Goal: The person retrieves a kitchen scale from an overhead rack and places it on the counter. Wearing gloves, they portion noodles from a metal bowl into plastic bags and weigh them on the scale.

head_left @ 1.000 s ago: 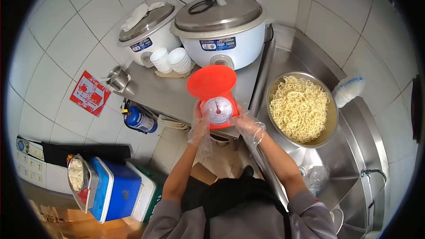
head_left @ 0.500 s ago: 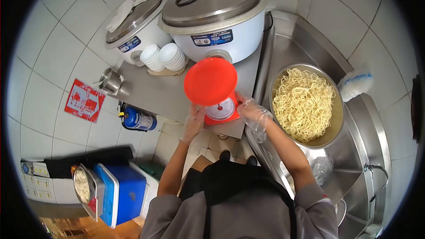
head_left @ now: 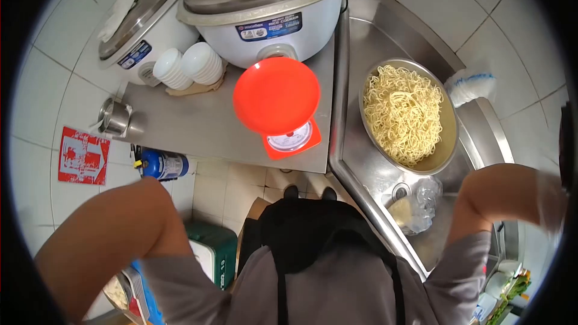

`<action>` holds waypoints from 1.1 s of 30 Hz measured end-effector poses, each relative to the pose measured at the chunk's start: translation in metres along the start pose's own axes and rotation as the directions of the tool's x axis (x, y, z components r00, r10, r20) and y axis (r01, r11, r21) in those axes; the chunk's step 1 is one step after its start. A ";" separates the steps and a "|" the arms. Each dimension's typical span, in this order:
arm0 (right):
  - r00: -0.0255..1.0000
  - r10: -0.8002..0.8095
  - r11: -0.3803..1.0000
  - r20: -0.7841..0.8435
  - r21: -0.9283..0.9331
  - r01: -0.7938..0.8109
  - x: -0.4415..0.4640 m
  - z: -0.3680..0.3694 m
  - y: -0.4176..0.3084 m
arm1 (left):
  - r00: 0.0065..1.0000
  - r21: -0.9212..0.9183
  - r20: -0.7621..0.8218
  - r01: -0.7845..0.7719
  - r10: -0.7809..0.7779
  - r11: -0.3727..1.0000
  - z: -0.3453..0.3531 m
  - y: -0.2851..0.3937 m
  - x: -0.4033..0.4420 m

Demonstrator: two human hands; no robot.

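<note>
A red scale (head_left: 277, 96) with a round dish on top stands on the steel counter (head_left: 192, 138), near its front right corner, touched by neither hand. To its right, a large metal bowl of yellow noodles (head_left: 403, 117) rests at the steel sink. My left arm bends out to the lower left and its hand is outside the frame. On the far right my right hand (head_left: 551, 201), in a clear plastic glove, is smeared and partly lost in the dark edge; its fingers cannot be made out.
Two rice cookers (head_left: 265, 21) stand at the back of the counter, with stacked white bowls (head_left: 201, 63) before them. A metal pot (head_left: 114, 117) is at the left end. Clear plastic bags (head_left: 421, 204) lie in the sink. Below left is a green cooler (head_left: 220, 253).
Both hands have let go of the red scale. The left has moved out of view to the lower left, the right to the far right edge. The view has shifted, bringing the scale's dish closer.
</note>
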State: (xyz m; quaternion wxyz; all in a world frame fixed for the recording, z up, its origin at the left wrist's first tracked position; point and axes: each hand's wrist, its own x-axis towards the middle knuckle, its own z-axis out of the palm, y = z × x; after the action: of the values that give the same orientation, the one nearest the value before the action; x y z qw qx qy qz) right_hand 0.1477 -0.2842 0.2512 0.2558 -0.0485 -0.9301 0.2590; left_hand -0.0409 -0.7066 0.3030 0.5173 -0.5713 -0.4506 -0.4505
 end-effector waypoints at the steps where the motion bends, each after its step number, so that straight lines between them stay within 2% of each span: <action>1: 1.000 -0.005 0.999 0.002 -0.040 0.005 -0.003 -0.007 -0.011 | 0.999 -0.086 0.031 -0.027 0.030 0.996 0.008 0.000 0.008; 6: 1.000 0.027 0.987 -0.003 -0.156 -0.027 -0.018 -0.018 -0.042 | 0.998 -0.288 0.014 -0.057 0.063 0.956 0.036 -0.008 0.007; 17: 0.988 0.124 0.976 -0.089 -0.170 -0.137 -0.041 -0.012 -0.080 | 0.997 -0.560 -0.070 -0.058 0.023 0.826 0.067 -0.032 0.001; 20: 0.981 0.168 0.976 -0.102 -0.122 -0.179 -0.035 0.003 -0.087 | 0.991 -0.661 -0.112 -0.021 -0.071 0.751 0.075 -0.041 -0.002; 22: 0.973 0.189 0.979 -0.129 -0.054 -0.197 -0.034 0.020 -0.093 | 0.972 -0.762 -0.162 -0.015 -0.168 0.648 0.084 -0.043 -0.014; 24: 0.966 0.219 0.975 -0.135 0.062 -0.212 -0.031 0.043 -0.095 | 0.936 -0.864 -0.169 0.010 -0.308 0.503 0.101 -0.040 -0.028; 26: 0.964 0.241 0.954 -0.113 0.210 -0.214 -0.024 0.076 -0.092 | 0.852 -0.946 -0.084 0.095 -0.517 0.309 0.135 -0.031 -0.047; 27: 0.972 0.197 0.953 -0.132 0.259 -0.158 -0.021 0.097 -0.089 | 0.802 -0.972 -0.028 0.117 -0.597 0.203 0.155 -0.020 -0.057; 29: 0.970 0.011 0.954 -0.243 0.292 0.063 -0.016 0.144 -0.077 | 0.634 -0.956 0.144 0.288 -0.760 0.059 0.210 0.011 -0.084; 31: 0.935 0.140 0.964 -0.326 0.262 -0.053 -0.021 0.190 -0.052 | 0.525 -0.875 0.275 0.483 -0.805 0.016 0.258 0.031 -0.106; 32: 0.910 0.200 0.960 -0.363 0.257 -0.109 -0.026 0.205 -0.040 | 0.477 -0.878 0.329 0.473 -0.815 -0.078 0.268 0.033 -0.112; 33: 0.933 0.156 0.961 -0.324 0.267 -0.068 -0.032 0.209 -0.028 | 0.499 -0.871 0.345 0.486 -0.795 -0.072 0.281 0.031 -0.120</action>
State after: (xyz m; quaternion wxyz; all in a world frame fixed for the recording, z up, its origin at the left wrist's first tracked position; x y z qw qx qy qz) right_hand 0.0722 -0.4111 0.0969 0.4021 -0.1133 -0.8268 0.3767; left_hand -0.0191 -0.4340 0.1631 -0.1244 -0.3871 -0.2536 -0.8777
